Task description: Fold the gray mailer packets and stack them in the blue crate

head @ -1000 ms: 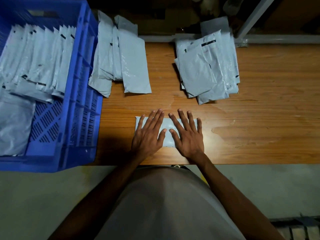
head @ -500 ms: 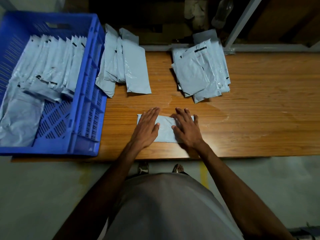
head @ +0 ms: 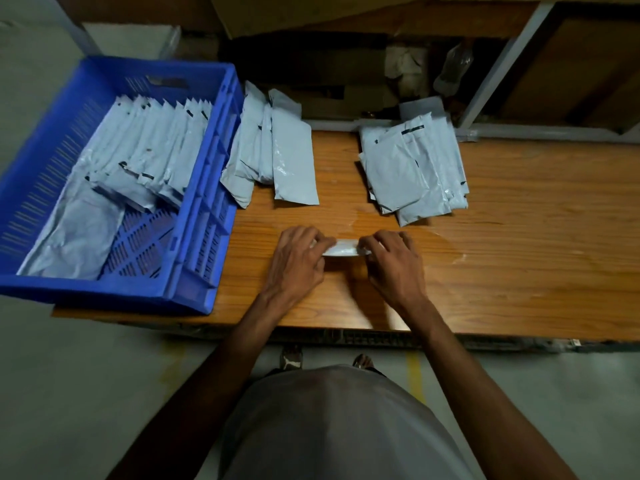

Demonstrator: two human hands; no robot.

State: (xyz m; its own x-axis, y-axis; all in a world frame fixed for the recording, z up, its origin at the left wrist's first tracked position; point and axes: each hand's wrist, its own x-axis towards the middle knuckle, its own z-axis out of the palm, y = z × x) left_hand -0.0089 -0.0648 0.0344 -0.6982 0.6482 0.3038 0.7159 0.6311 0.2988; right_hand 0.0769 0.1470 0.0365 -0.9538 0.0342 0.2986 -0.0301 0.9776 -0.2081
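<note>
Gray mailer packet (head: 341,250) pinched at either end by both hands, left (head: 298,263) and right (head: 394,263).

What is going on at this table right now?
A person is folding a gray plastic mailer packet on the wooden table, the left hand and right hand each pinching one end. Folded packets already stand in a row in the blue plastic crate; two piles lie behind.
</note>
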